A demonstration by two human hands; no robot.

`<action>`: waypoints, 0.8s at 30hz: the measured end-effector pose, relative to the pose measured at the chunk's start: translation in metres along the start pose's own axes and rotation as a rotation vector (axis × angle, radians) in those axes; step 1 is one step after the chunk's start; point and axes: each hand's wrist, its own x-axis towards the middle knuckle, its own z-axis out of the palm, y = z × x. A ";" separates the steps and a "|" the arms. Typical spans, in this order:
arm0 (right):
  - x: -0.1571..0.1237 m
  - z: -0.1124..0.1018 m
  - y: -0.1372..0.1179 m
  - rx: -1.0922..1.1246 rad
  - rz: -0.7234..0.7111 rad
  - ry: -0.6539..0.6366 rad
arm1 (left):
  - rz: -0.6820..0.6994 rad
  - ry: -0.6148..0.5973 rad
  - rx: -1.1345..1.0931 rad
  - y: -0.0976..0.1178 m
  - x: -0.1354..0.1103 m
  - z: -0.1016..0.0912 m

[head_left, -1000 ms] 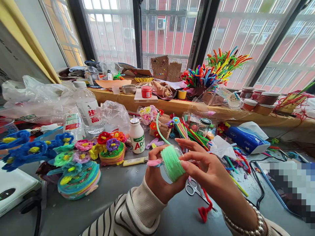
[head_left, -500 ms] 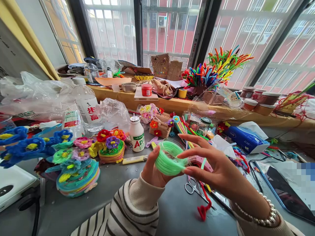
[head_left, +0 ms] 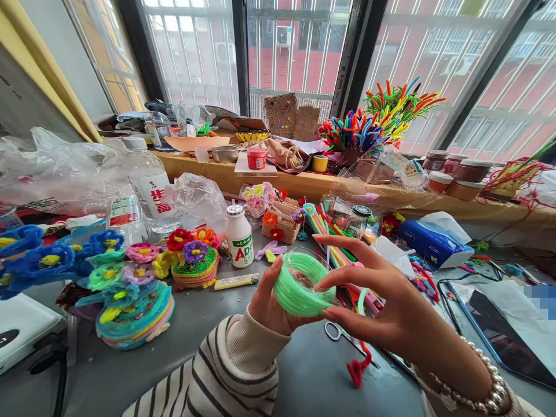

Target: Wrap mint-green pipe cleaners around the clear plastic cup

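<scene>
My left hand (head_left: 268, 301) is closed around a clear plastic cup (head_left: 320, 256), tilted above the table with its mouth towards me. Bright green fuzzy pipe cleaner (head_left: 296, 294) is wound round the cup in several rows. My right hand (head_left: 373, 289) pinches the cup's right side: the thumb presses the pipe cleaner from outside, one finger reaches inside the rim, and another is raised above it. Behind the right hand lie a pink glue gun (head_left: 371, 301), scissors (head_left: 333, 331) and a red pipe cleaner piece (head_left: 357, 370).
Pipe-cleaner flower pots (head_left: 134, 313) stand at left, near a white drink bottle (head_left: 239, 237) and a lighter (head_left: 237, 281). A small woven basket (head_left: 282, 223) sits behind the cup. To the right are a blue tissue pack (head_left: 432, 240) and a phone (head_left: 490, 330).
My right hand has shifted slightly, with one finger now inside the cup's rim and the thumb lower on its side. The cup has turned a little, its mouth showing more.
</scene>
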 end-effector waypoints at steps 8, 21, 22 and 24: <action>0.000 0.001 0.003 -0.013 0.009 -0.021 | -0.049 -0.157 -0.028 0.001 0.004 -0.002; 0.001 0.003 0.011 -0.028 0.089 0.015 | 0.063 -0.077 0.191 0.002 -0.002 -0.003; 0.001 0.003 0.011 -0.031 0.091 0.018 | 0.068 -0.057 0.229 0.002 -0.004 0.001; 0.001 0.002 0.011 -0.036 0.097 0.021 | 0.077 -0.028 0.281 0.003 -0.006 0.006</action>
